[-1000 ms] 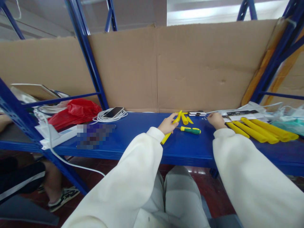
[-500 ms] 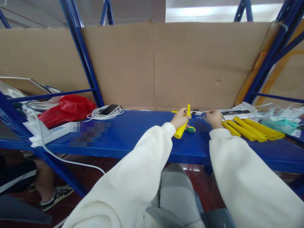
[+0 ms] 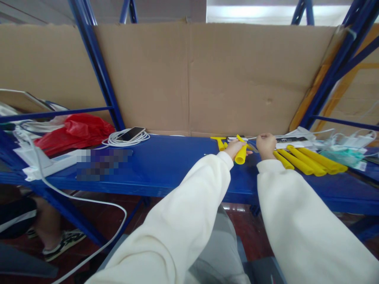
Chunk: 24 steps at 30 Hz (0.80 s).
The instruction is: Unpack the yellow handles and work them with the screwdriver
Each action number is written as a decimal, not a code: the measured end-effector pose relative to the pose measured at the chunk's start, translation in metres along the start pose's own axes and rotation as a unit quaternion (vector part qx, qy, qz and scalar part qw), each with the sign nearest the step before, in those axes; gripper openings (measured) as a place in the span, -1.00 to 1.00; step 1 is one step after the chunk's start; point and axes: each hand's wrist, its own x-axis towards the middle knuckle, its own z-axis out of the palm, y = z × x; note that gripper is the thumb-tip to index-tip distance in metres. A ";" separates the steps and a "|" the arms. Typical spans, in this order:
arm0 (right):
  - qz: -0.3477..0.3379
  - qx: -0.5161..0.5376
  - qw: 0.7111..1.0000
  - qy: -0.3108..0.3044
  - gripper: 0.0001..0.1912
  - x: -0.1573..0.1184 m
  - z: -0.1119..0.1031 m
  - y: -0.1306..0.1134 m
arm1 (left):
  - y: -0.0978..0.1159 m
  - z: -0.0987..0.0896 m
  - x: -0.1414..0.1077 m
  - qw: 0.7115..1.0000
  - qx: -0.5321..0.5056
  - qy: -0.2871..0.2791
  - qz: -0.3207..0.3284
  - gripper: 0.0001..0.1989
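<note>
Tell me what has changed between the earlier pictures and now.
The left hand has moved rightward with a yellow tube, nearer the right hand; the tube's open end now shows more clearly. The green screwdriver no longer shows. The yellow tubes at right and phone stayed put.

No lettering is legible; any print on the black-and-white package (image 3: 293, 142) at the counter's (image 3: 174, 163) far right is too small and blurred.
</note>
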 end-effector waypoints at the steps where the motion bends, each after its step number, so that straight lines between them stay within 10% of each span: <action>1: 0.002 0.001 1.000 -0.003 -0.66 0.000 0.000 0.000 | 0.000 0.000 0.001 1.000 0.000 0.002 -0.002 -0.69; 8: -0.023 -0.007 0.999 -0.030 -0.67 0.004 0.004 0.001 | 0.007 -0.021 -0.004 0.999 -0.002 0.005 0.033 -0.62; 16: -0.156 -0.103 0.942 -0.280 -0.69 0.003 0.018 0.002 | 0.037 -0.097 -0.018 0.968 0.020 0.171 0.183 -0.42; 24: -0.149 -0.135 0.949 -0.243 -0.64 0.012 0.018 0.011 | 0.023 -0.143 -0.020 0.923 0.025 0.281 0.262 -0.35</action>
